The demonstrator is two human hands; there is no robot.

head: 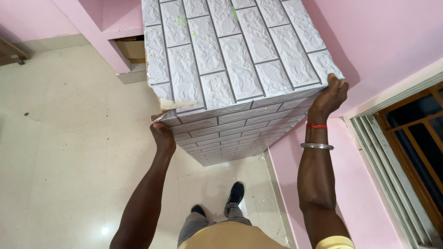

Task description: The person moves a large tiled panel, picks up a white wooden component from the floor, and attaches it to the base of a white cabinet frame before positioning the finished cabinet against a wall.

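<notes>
A tall box-like cabinet (230, 60) covered in white brick-pattern sheet stands in front of me, against the pink wall. My left hand (162, 137) grips its near left top corner, where the covering is torn and brown board shows. My right hand (331, 96) clasps the near right top corner, fingers curled over the edge. A red thread and a metal bangle circle my right wrist. My dark shoes (235, 192) stand on the floor below the cabinet's front.
Pink wall (350, 184) runs close on the right, with a window with a wooden frame (406, 138) at the far right. A pink shelf unit (110, 27) with a cardboard box stands behind on the left. Cream tiled floor (60, 138) spreads to the left.
</notes>
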